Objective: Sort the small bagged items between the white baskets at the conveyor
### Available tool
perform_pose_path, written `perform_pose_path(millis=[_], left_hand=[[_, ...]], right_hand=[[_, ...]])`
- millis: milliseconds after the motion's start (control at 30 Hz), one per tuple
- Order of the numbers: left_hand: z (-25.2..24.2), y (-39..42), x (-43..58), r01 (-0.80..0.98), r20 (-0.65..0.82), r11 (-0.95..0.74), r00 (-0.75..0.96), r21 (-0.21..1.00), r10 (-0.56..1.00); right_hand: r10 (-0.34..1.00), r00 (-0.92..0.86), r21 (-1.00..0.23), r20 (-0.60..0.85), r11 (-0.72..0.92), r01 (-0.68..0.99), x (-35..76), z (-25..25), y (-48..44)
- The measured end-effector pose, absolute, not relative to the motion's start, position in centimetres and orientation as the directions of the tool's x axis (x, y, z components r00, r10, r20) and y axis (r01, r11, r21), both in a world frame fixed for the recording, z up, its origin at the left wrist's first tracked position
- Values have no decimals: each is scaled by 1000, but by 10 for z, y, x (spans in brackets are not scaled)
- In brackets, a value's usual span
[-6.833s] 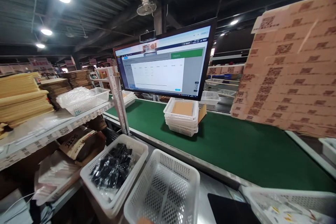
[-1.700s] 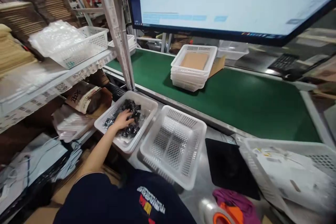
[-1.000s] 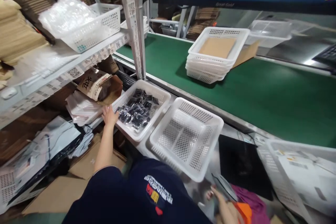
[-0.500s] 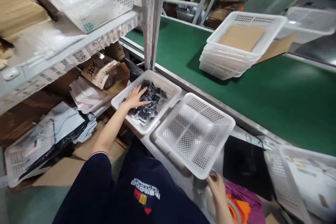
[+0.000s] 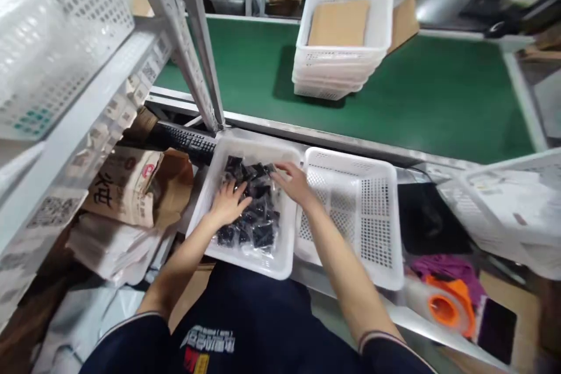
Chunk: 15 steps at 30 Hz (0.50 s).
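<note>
1. Starting nearest the person's shirt (image 5: 263, 321), find the left basket (image 5: 245, 267), a white container on the desk (image 5: 307, 272). The black packets (image 5: 260, 204) lie inside it in a loose, overlapping heap, each wrapped in clear, glossy film.
2. Treat the packets as probably light and slippery; the film would likely slide under a flat palm. Contents appear soft or bendable, but their stiffness cannot be confirmed by sight.
3. Take hold of a packet across its dark body, or pinch a projecting film edge; pulling loose film alone could stretch or tear it. Fragility cannot be judged.
4. Left hand (image 5: 230, 203): palm down over the left part of the heap, fingers spread apart, no packet seen enclosed.
5. Right hand (image 5: 293, 182): over the far right part of the heap, fingers bent toward the packets. Whether they pinch one cannot be told.
6. Note the right basket (image 5: 379, 222), just beside the left basket, partly behind the right forearm.
7. Farther off, the keyboard (image 5: 190, 141) lies at far left; beyond, a basket stack (image 5: 337, 73) stands on the green belt (image 5: 438, 99).
</note>
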<state>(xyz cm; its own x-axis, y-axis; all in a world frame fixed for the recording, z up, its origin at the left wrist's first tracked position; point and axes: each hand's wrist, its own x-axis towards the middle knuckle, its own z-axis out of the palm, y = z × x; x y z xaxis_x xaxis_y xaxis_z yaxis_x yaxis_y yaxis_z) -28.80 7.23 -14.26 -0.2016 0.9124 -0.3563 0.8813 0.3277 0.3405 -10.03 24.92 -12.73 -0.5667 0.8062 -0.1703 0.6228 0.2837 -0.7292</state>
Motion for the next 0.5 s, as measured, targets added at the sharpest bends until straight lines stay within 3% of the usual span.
perform_pose_path(millis=[100, 233, 367, 500], left_hand=[[-138, 89, -309, 885, -320, 277, -157, 374, 934], [-151, 160, -342, 900, -175, 255, -204, 354, 963], [-179, 202, -345, 898, -286, 280, -185, 339, 940], [-187, 179, -331, 887, -383, 262, -107, 380, 917]], right_hand=[[778, -550, -645, -303, 257, 719, -179, -147, 262], [748, -535, -569, -394, 258, 781, -183, -167, 232], [692, -603, -598, -397, 304, 742, -146, -157, 212], [687, -578, -574, -441, 280, 770, -145, -157, 253]])
